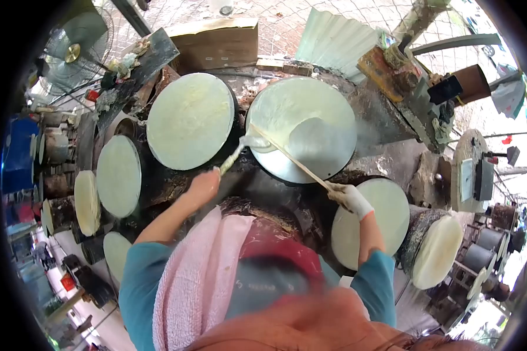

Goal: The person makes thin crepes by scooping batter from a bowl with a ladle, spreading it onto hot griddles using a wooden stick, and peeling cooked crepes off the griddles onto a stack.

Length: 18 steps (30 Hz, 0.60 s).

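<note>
My left hand (204,183), bare, is wrapped round the handle of a ladle (255,142), whose head is over the left edge of a round griddle (324,168). Pale batter (281,99) covers the upper and left part of that griddle; its lower right surface shows bare and shiny. My right hand (349,198), in a white glove with a dirty patch, is closed on a thin wooden stick (295,161). The stick slants up and left across the griddle, its tip beside the ladle head. Right of the shiny area, steam blurs the view.
Round plates with pale sheets stand at the left (190,120), far left (119,175) and lower right (375,216). A stack of pale rounds (437,253) is at the right. A cardboard piece (216,44) stands behind. A fan (72,52) is at the upper left.
</note>
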Each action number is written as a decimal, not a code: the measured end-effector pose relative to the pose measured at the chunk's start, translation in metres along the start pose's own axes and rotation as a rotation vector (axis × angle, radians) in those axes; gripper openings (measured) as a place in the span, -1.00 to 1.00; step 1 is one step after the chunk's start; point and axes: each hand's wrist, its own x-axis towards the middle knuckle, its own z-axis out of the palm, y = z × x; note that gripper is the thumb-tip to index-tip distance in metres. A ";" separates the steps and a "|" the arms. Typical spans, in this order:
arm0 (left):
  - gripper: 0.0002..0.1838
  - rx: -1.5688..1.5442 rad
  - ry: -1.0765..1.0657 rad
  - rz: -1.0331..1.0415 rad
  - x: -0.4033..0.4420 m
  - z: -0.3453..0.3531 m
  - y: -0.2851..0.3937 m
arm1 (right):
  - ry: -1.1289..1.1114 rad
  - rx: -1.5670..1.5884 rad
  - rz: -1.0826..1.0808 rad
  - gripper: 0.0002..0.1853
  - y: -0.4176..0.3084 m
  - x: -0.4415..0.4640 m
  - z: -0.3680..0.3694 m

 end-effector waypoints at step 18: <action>-0.72 -0.910 0.270 0.134 0.004 -0.053 -0.124 | 0.981 0.377 -0.078 -0.64 -0.014 0.220 0.309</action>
